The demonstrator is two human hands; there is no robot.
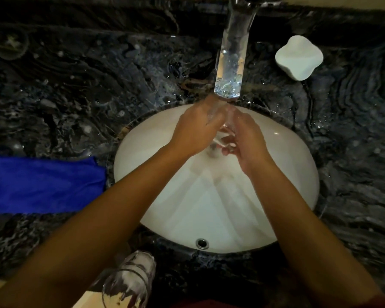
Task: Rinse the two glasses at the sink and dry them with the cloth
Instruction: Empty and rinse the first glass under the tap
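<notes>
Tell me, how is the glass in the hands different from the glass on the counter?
The glass in the hands is over the white sink under the tap, gripped by the left hand and right hand. The glass on the counter stands near the front edge, untouched. The held one is mostly hidden; the other shows whole. Both are clear.

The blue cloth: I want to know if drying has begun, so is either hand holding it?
No: the blue cloth lies on the dark marble counter while both hands hold a clear glass over the sink.

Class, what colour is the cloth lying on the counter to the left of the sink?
The cloth is bright blue, shown clearly in the head view.
</notes>
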